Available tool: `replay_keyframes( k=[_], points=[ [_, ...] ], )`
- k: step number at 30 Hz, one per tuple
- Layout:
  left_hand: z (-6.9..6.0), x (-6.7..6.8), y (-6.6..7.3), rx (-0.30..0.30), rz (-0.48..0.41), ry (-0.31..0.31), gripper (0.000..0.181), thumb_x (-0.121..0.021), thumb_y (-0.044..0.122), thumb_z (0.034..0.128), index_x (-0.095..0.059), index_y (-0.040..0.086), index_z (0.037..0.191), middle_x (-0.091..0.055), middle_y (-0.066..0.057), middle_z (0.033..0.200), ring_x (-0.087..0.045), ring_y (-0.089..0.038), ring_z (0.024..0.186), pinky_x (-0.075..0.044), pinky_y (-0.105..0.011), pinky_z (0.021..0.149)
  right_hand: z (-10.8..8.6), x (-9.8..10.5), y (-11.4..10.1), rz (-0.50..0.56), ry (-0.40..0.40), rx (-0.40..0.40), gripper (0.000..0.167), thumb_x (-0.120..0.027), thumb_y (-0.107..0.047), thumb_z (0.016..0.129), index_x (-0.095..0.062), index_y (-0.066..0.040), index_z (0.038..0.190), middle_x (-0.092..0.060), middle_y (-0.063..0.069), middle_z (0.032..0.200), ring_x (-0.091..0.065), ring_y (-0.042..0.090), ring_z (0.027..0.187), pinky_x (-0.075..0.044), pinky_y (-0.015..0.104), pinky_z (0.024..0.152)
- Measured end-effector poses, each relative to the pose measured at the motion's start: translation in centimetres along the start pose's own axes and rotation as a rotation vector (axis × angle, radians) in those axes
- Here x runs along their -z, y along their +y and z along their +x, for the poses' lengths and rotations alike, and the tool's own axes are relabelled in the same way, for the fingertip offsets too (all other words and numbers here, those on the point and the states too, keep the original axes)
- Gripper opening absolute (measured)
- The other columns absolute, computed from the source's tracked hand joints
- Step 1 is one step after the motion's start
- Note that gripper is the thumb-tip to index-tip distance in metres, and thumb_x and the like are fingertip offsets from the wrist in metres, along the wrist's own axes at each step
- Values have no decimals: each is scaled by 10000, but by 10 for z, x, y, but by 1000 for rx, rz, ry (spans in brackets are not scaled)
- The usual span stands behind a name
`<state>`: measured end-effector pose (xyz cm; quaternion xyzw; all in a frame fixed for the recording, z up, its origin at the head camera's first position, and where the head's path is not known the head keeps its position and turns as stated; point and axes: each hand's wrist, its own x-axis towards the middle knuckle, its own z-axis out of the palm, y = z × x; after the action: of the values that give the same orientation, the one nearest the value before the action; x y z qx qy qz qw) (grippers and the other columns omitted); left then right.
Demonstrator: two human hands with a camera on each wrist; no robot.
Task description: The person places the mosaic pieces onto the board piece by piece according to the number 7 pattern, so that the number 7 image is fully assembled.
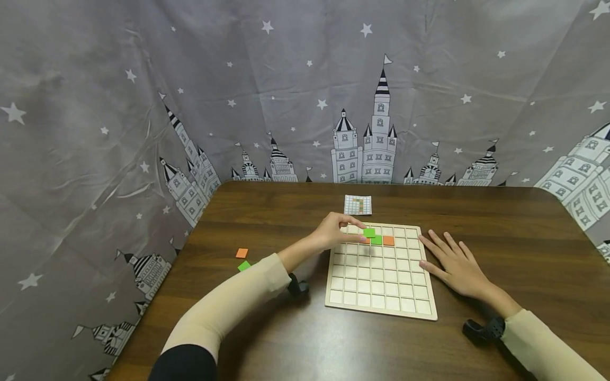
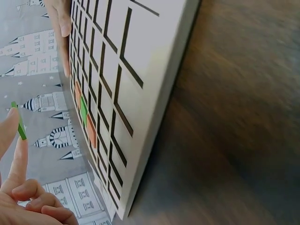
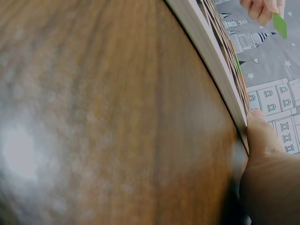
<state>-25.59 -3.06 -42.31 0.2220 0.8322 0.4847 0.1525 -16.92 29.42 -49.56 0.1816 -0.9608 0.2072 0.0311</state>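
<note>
Aloft, the green tile (pinched) clears the board's edges.

The left sleeve was cream, long and snug, and it started just behind the left hand and its grip. Farther back from the grip, a black sleeve edge went over the cream one. A chunky black wrist camera sat by the cuff. Across from the grip, the right sleeve was cream too, with a black wrist band.
</note>
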Motion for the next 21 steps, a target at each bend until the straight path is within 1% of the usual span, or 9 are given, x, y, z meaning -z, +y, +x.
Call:
replay_keyframes(
  k=[2, 3, 5, 8, 12, 16, 18, 21],
  points=[
    [2, -3, 2, 14, -15, -1, 287, -840, 182, 828, -771, 109, 1097, -658, -22, 1240, -504, -335, 1104, -404, -350, 891, 0, -3, 3, 0, 14, 4, 678, -524, -439, 1023, -243, -223, 1601, -218, 177, 1619, -133, 472, 1459, -58, 681, 1099],
    [4, -5, 3, 20, -16, -2, 287, -842, 181, 826, -772, 109, 1094, -650, -30, 1255, -505, -331, 1114, -405, -351, 897, 0, -4, 4, 2, 20, 5, 677, -531, -436, 1021, -251, -221, 1599, -222, 178, 1617, -134, 472, 1459, -57, 681, 1098],
    [6, -7, 4, 38, -21, -7, 284, -843, 179, 824, -773, 110, 1090, -628, -49, 1304, -504, -319, 1175, -406, -370, 960, 0, -6, 6, 2, 32, 5, 673, -535, -434, 1019, -259, -225, 1597, -224, 172, 1618, -133, 462, 1463, -54, 672, 1106],
    [9, -11, 7, 48, 10, -9, 280, -847, 204, 821, -778, 131, 1082, -615, -54, 1334, -497, -304, 1221, -391, -415, 1027, 0, -5, 5, 1, 29, 2, 674, -534, -438, 1019, -261, -222, 1596, -224, 177, 1617, -132, 469, 1460, -59, 674, 1103],
    [14, -16, 8, 43, 57, -10, 278, -856, 240, 812, -787, 159, 1069, -635, -19, 1307, -509, -293, 1213, -397, -424, 1023, 1, 1, 1, -2, -4, -12, 685, -525, -450, 1021, -250, -208, 1599, -216, 193, 1615, -131, 487, 1453, -73, 684, 1093],
    [19, -22, 7, 45, 74, -22, 262, -862, 245, 804, -794, 170, 1046, -655, 19, 1280, -514, -269, 1228, -403, -414, 1027, 1, 3, -1, -4, -27, -14, 695, -511, -455, 1026, -215, -218, 1608, -192, 184, 1625, -117, 476, 1461, -61, 684, 1098],
    [21, -25, 6, 50, 72, -32, 254, -866, 238, 799, -797, 171, 1034, -661, 23, 1274, -512, -260, 1253, -402, -401, 1041, 1, 2, 0, 3, -20, -7, 694, -517, -453, 1024, -217, -224, 1607, -192, 179, 1626, -115, 471, 1463, -56, 684, 1098],
    [24, -30, 5, 70, 73, -40, 255, -878, 241, 784, -800, 174, 1017, -658, 22, 1282, -508, -270, 1277, -412, -379, 1042, 0, -3, 5, 11, 11, 10, 683, -526, -441, 1023, -232, -236, 1604, -201, 163, 1627, -115, 458, 1468, -47, 679, 1102]
  ],
)
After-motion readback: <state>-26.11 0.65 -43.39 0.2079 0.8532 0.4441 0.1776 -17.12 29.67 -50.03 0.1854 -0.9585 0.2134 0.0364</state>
